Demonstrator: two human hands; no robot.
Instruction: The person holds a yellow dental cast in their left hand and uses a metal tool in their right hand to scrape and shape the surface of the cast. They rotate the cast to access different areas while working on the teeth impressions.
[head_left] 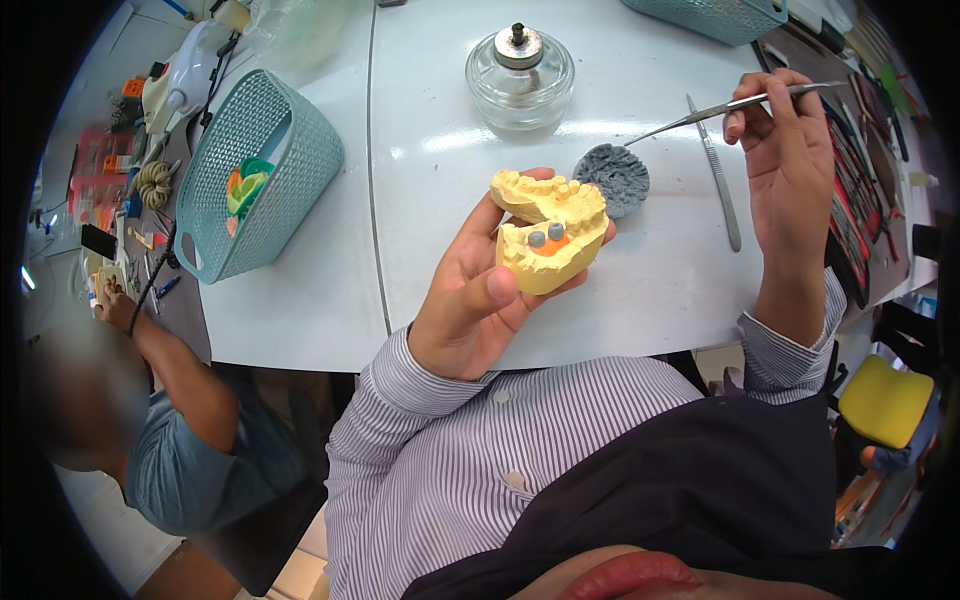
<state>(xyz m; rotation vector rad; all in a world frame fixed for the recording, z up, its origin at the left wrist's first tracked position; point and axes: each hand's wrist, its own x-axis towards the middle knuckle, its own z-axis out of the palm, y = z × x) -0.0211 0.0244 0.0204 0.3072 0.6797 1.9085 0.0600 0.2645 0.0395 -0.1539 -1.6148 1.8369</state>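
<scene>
A yellow plaster dental model rests in my left hand, which is closed round its base and holds it above the table. Two grey caps stand on its tooth stumps beside an orange patch. My right hand pinches a thin metal wax carving tool. The tool's tip points left and meets the far edge of a round dish of dark grey wax, or lies just above it; I cannot tell which. The wax surface looks scraped and rough. A scalpel handle lies on the table below my right hand.
A glass spirit burner stands beyond the model, no flame visible. To the left is a teal basket with coloured pieces inside; another basket sits far right. Several tools lie along the right. A co-worker sits at left.
</scene>
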